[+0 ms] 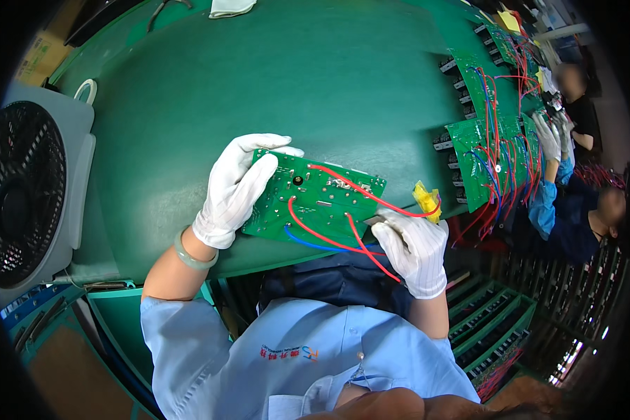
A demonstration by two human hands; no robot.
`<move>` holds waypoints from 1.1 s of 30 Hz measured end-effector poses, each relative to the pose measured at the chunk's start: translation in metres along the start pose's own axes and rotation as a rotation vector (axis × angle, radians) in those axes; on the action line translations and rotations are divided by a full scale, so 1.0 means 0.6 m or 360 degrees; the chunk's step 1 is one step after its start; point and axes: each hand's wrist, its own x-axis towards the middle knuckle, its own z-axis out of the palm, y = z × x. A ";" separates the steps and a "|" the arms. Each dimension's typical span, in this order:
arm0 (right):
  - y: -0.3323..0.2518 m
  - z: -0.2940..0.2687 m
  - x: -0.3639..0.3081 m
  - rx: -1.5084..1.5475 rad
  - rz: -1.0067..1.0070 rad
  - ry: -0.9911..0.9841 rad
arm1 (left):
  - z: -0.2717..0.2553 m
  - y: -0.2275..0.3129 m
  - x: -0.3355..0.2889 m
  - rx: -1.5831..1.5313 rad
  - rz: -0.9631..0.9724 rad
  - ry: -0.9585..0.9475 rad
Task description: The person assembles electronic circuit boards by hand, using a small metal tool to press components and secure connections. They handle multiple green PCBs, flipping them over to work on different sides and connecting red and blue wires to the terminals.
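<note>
I hold a green circuit board [322,210] above the front edge of the table, solder side toward me and slightly tilted. My left hand [234,185], in a white glove, is closed on its left end, thumb on the face and fingers behind. At the right end, my gloved right hand [416,252] is closed with its fingertips at the board's edge; part of this grip is hidden. Red wires [371,187] and a blue wire [315,242] curve from the board toward that hand. Yellow tape [427,199] sits by a red wire's end.
A green mat [273,77] covers the table. At left stands a fan [35,189]. Several wired circuit boards [472,157] line the right side, where a co-worker's gloved hands [549,136] work. Slotted green racks [493,322] stand below right. A white cloth [231,7] lies far off.
</note>
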 end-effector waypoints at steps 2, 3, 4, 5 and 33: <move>-0.014 -0.002 0.004 0.0040 0.0018 -0.0025 | 0.000 -0.001 -0.001 -0.0002 0.0012 0.0016; -0.020 -0.003 0.004 0.0054 0.0032 -0.0035 | 0.001 0.001 0.000 0.0006 0.0022 0.0013; -0.020 0.001 0.001 0.0070 -0.0009 -0.0028 | 0.002 0.003 0.000 0.0014 0.0031 0.0010; -0.022 0.003 0.001 0.0040 -0.0037 -0.0042 | 0.003 0.004 0.001 0.0022 0.0040 0.0007; -0.033 0.014 -0.002 0.0002 -0.0109 -0.0077 | 0.003 0.001 0.001 0.0001 0.0002 -0.0010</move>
